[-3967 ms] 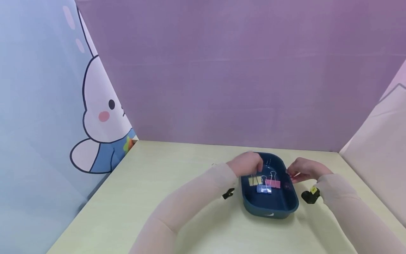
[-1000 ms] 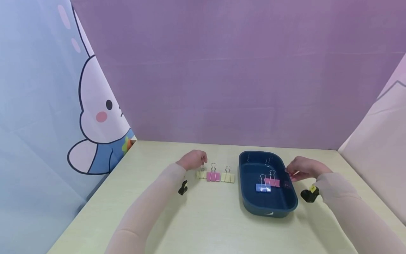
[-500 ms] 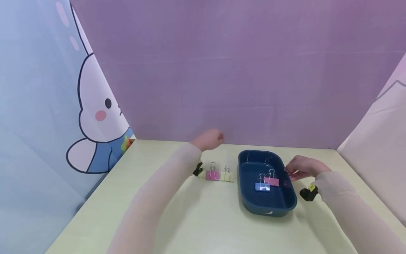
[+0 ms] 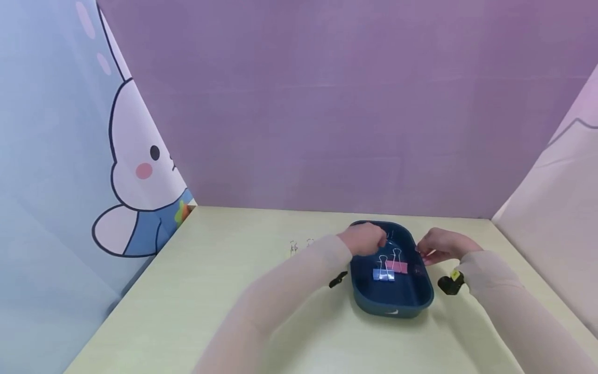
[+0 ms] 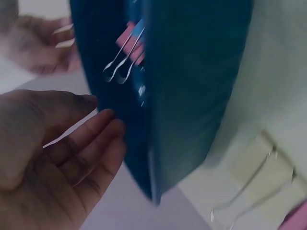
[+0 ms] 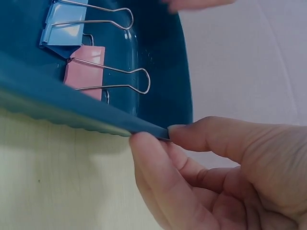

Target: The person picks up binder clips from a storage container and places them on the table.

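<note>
Pinching the rim of the dark blue tray (image 4: 393, 311), right hand (image 4: 444, 245) has its thumb and fingers on opposite sides of that wall. Tray stands on the pale yellow table (image 4: 224, 244). Left hand (image 4: 366, 239) is over the tray's far left part: fingers loosely curved, thumb tip near the fingertips, nothing seen between them. In the tray: blue clip (image 4: 383, 275) and pink clip (image 4: 397, 267), just beside each other, wire handles raised. Left of the tray, left wrist view: yellow clip (image 5: 259, 165) on the table, edge of a second pink clip (image 5: 297, 218) near it.
</note>
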Demonstrator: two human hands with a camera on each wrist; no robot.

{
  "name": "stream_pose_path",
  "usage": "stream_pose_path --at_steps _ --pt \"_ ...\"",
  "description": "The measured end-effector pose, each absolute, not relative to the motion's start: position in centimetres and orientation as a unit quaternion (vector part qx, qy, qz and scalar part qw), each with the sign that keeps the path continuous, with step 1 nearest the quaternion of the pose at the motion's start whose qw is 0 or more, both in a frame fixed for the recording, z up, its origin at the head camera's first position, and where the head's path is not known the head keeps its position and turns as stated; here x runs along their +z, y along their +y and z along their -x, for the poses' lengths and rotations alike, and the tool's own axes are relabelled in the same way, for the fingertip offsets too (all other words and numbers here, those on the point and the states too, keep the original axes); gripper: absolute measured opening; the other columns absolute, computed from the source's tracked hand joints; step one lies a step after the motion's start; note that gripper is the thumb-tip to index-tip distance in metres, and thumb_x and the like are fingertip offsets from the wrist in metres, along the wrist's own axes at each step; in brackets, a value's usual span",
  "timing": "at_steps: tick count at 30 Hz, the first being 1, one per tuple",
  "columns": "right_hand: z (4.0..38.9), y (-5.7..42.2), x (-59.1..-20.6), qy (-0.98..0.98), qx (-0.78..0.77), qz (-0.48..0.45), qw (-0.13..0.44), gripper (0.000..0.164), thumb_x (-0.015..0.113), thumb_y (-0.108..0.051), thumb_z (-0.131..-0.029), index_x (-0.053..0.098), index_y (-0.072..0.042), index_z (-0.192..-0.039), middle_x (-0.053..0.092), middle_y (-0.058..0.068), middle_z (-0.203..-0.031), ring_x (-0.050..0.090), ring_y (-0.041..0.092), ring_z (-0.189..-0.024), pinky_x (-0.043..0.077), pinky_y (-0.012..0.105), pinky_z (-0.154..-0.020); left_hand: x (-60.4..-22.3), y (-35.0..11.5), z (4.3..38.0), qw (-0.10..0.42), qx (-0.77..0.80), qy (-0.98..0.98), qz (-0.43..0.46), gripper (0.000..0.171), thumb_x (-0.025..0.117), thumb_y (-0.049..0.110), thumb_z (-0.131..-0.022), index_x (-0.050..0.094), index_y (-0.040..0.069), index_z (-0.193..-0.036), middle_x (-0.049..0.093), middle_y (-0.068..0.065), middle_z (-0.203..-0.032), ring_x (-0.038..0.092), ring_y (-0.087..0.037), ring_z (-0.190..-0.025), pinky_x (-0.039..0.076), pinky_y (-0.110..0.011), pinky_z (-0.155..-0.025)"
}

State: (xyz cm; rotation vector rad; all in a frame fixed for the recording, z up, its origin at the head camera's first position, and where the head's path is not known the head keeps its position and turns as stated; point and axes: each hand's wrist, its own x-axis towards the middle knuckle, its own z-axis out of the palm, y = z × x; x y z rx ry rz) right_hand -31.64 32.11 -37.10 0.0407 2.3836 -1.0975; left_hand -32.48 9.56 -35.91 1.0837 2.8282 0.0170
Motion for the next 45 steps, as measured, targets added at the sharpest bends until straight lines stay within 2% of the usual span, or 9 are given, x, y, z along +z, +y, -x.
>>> stream_pose_path --at_steps 6,10,12,18,21,25,30,35,45 --pt "31.8 32.1 -37.1 0.877 -0.406 -0.008 0.257 0.024 0.051 -0.003 -0.093 0.061 0.013 -0.107 0.062 0.009 -0.084 0.063 0.012 -0.064 0.058 0.026 -0.067 -37.3 10.7 31.4 0.095 -0.003 0.939 -0.331 0.031 0.059 0.016 -0.097 0.065 0.026 -0.125 0.063 0.013 -0.127 0.059 -0.001 -0.114 0.047 -0.019 -0.096" --pt "31.8 32.0 -37.0 0.877 -0.408 -0.011 0.255 0.023 0.05 -0.004 -0.094 0.062 0.012 -0.105 0.062 0.009 -0.082 0.063 0.01 -0.061 0.058 0.025 -0.066 -37.7 11.0 31.0 0.101 -0.029 0.934 -0.34 0.028 0.056 0.02 -0.099 0.066 0.027 -0.124 0.065 0.012 -0.123 0.06 -0.001 -0.106 0.047 -0.02 -0.097" --pt "31.9 32.0 -37.0 0.875 -0.412 -0.009 0.256 0.022 0.049 -0.004 -0.094 0.062 0.012 -0.104 0.062 0.008 -0.081 0.063 0.01 -0.061 0.057 0.025 -0.065 -37.8 11.0 30.9 0.099 -0.035 0.932 -0.348 0.024 0.056 0.021 -0.099 0.069 0.026 -0.119 0.068 0.011 -0.116 0.061 -0.001 -0.097 0.049 -0.02 -0.094" --pt "31.8 32.0 -37.0 0.876 -0.408 -0.009 0.256 0.022 0.05 -0.005 -0.095 0.062 0.011 -0.104 0.062 0.008 -0.082 0.063 0.01 -0.062 0.058 0.025 -0.066 -37.7 11.0 30.5 0.121 -0.001 0.928 -0.353 0.012 0.062 0.018 -0.095 0.074 0.02 -0.098 0.069 0.008 -0.087 0.059 -0.004 -0.074 0.05 -0.015 -0.072" --pt "31.8 32.0 -37.0 0.878 -0.404 -0.008 0.258 0.023 0.05 -0.005 -0.095 0.062 0.011 -0.105 0.062 0.008 -0.082 0.063 0.01 -0.062 0.058 0.025 -0.067 -37.4 10.8 30.3 0.137 0.017 0.924 -0.356 0.012 0.065 0.014 -0.093 0.073 0.02 -0.099 0.068 0.009 -0.088 0.058 -0.004 -0.073 0.05 -0.014 -0.07" --pt "31.7 32.0 -37.0 0.877 -0.405 -0.008 0.257 0.024 0.05 -0.006 -0.095 0.061 0.012 -0.106 0.062 0.009 -0.084 0.063 0.011 -0.063 0.058 0.025 -0.067 -36.3 10.1 30.8 0.128 0.055 0.917 -0.374 0.011 0.061 0.015 -0.095 0.071 0.019 -0.099 0.066 0.01 -0.091 0.058 -0.002 -0.075 0.048 -0.013 -0.07" --pt "31.6 32.0 -37.0 0.877 -0.407 -0.011 0.256 0.026 0.05 -0.006 -0.096 0.059 0.014 -0.111 0.062 0.01 -0.086 0.063 0.012 -0.065 0.058 0.025 -0.068 -33.2 7.1 32.4 0.093 0.109 0.906 -0.399 0.012 0.058 0.015 -0.097 0.07 0.013 -0.101 0.066 0.007 -0.096 0.059 -0.004 -0.082 0.047 -0.013 -0.073" --pt "31.6 32.1 -37.2 0.876 -0.409 -0.016 0.257 0.024 0.051 -0.005 -0.095 0.06 0.013 -0.107 0.062 0.01 -0.085 0.063 0.012 -0.064 0.058 0.026 -0.067 -30.4 2.4 34.6 0.083 0.181 0.906 -0.374 0.015 0.057 0.008 -0.096 0.068 0.004 -0.105 0.069 -0.006 -0.104 0.063 -0.014 -0.092 0.051 -0.017 -0.08" --pt "31.7 32.2 -37.1 0.881 -0.396 -0.011 0.259 0.026 0.051 -0.007 -0.095 0.06 0.013 -0.11 0.063 0.009 -0.083 0.064 0.011 -0.064 0.058 0.026 -0.068 -28.4 -7.2 37.7 0.034 0.182 0.935 -0.302 0.012 0.06 0.004 -0.093 0.067 0.0 -0.102 0.069 -0.01 -0.099 0.064 -0.021 -0.093 0.054 -0.029 -0.085"
